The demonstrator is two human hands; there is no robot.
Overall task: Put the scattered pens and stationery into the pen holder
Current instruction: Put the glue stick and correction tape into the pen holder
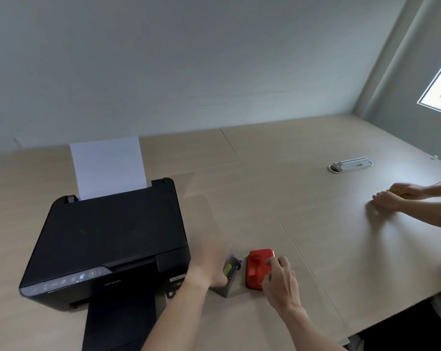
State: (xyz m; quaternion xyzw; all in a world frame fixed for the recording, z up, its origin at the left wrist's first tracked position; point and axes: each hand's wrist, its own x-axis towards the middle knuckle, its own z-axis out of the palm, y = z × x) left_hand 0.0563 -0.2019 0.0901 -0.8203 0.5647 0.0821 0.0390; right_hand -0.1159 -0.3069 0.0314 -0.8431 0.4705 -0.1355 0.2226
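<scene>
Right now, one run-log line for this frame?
left hand: on pen holder | right hand: on red hole punch | holder: pens inside, beside printer

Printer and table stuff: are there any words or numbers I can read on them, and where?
None can be read.
Black boxy plastic printer: a small pale brand mark on its front, too blurred to read.
Printer's control strip: only lit symbols, no readable words.
Small white label on the printer's front right corner: too blurred.
Red plastic hole punch, grey pen holder, white paper sheet: no text visible.
</scene>
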